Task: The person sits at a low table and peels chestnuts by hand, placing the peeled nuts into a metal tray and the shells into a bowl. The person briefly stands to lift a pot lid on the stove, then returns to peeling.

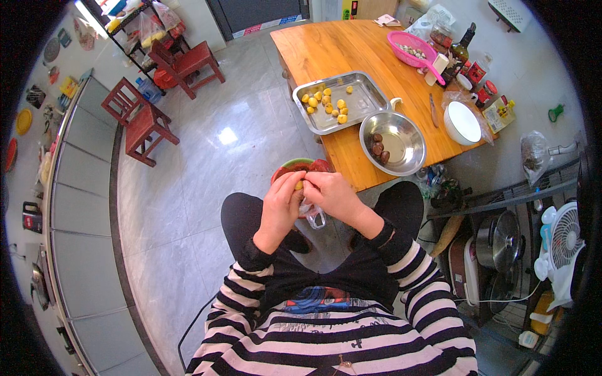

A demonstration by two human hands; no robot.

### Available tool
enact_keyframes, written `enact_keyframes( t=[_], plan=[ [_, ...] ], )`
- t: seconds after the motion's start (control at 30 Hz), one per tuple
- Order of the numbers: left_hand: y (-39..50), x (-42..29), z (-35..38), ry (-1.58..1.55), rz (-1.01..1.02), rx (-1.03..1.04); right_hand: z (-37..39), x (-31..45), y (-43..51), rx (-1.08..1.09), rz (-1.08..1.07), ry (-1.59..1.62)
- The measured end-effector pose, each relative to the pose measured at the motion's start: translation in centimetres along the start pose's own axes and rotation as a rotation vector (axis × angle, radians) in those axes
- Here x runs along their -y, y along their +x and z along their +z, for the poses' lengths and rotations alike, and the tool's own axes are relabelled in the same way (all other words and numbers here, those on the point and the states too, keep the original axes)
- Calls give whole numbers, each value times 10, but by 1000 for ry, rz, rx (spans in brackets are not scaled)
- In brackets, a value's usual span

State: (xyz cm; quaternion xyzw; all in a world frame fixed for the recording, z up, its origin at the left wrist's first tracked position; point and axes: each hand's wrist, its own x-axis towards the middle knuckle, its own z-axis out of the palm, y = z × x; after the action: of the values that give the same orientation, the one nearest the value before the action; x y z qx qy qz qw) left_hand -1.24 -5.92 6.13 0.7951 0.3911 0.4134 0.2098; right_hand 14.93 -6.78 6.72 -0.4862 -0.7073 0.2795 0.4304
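My left hand point(281, 201) and my right hand point(337, 196) meet at their fingertips around a yellow chestnut point(298, 185), partly hidden by the fingers. Below them stands a waste bin point(297, 162) with a green rim and a red plastic bag point(321, 165) in it. Peeled yellow chestnuts point(327, 98) lie scattered in a rectangular steel tray point(364, 101) on the wooden table. Several brown unpeeled chestnuts point(377, 149) sit together in a round steel bowl point(405, 145) at the table's near edge.
On the wooden table point(329, 51) are a pink colander point(399, 38), a knife point(433, 110), a white bowl point(462, 123), and bottles and jars by the wall. Two red wooden chairs point(141, 122) stand left. A rack with a pot point(498, 240) and a white fan point(564, 235) is at right.
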Motion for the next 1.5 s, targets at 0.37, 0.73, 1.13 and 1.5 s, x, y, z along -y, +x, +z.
enact_keyframes(
  t=[0.37,0.73,1.13,1.5],
  plan=[
    [-4,5,6,-142,-117,-134,18,0,-1,-125,365,644],
    [-12,20,6,-465,-325,-41,-5,1,3,152,513,854],
    [-2,5,0,68,124,-94,13,-5,-1,3,462,724],
    [-10,23,22,-1126,-619,-257,43,1,-3,-186,461,757]
  ],
)
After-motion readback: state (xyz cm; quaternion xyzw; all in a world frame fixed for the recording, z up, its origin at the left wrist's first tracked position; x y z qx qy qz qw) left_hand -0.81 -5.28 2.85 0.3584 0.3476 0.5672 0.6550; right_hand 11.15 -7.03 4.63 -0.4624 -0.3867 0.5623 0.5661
